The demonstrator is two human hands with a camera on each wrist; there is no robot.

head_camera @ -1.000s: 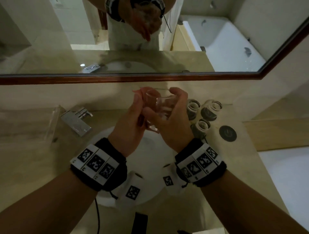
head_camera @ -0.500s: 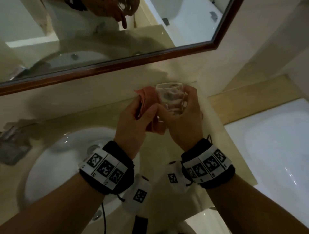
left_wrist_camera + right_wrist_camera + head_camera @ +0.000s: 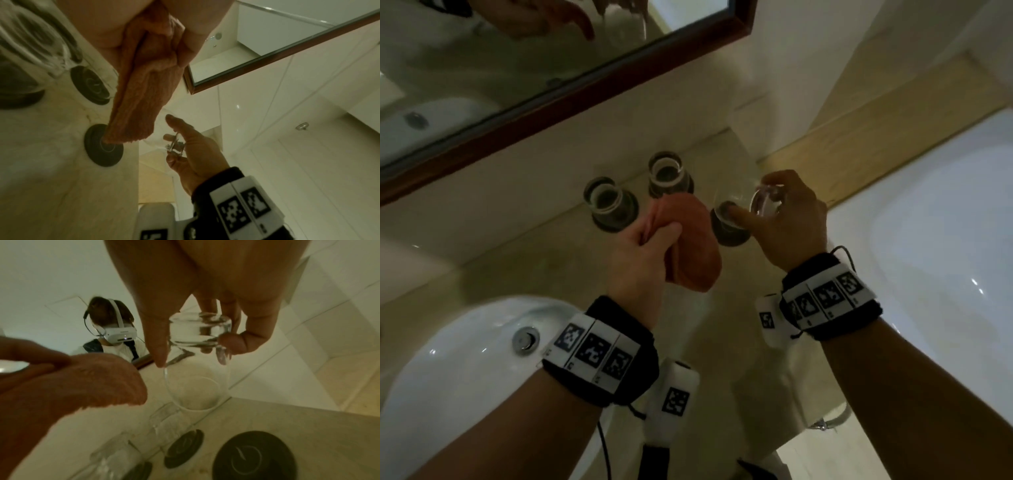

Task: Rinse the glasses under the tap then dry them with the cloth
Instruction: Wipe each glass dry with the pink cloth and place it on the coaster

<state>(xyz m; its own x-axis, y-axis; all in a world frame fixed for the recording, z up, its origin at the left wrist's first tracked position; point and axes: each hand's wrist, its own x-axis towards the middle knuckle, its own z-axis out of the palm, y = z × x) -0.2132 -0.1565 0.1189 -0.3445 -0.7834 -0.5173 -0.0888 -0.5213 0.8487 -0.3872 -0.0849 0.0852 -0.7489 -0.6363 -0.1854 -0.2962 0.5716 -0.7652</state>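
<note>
My right hand (image 3: 784,212) grips a clear glass (image 3: 765,205) by its thick base, thumb along the side. The glass (image 3: 197,369) points mouth-down and hovers over an empty black coaster (image 3: 729,226), not touching it. My left hand (image 3: 650,240) clutches a bunched pink cloth (image 3: 688,246), which hangs just left of the glass and apart from it. Two more glasses (image 3: 606,202) (image 3: 667,174) stand on coasters near the wall. In the left wrist view the cloth (image 3: 144,91) hangs in front of the held glass (image 3: 162,139).
The white sink basin (image 3: 465,359) lies at the lower left; the tap is out of view. A framed mirror (image 3: 517,68) runs along the wall above the counter. A white bathtub (image 3: 928,222) fills the right side, past the counter's end.
The cloth was pressed against the glass with both hands together. Now the hands are apart: the left has drawn the cloth away, the right has carried the glass rightwards over the coasters. The view has swung right.
</note>
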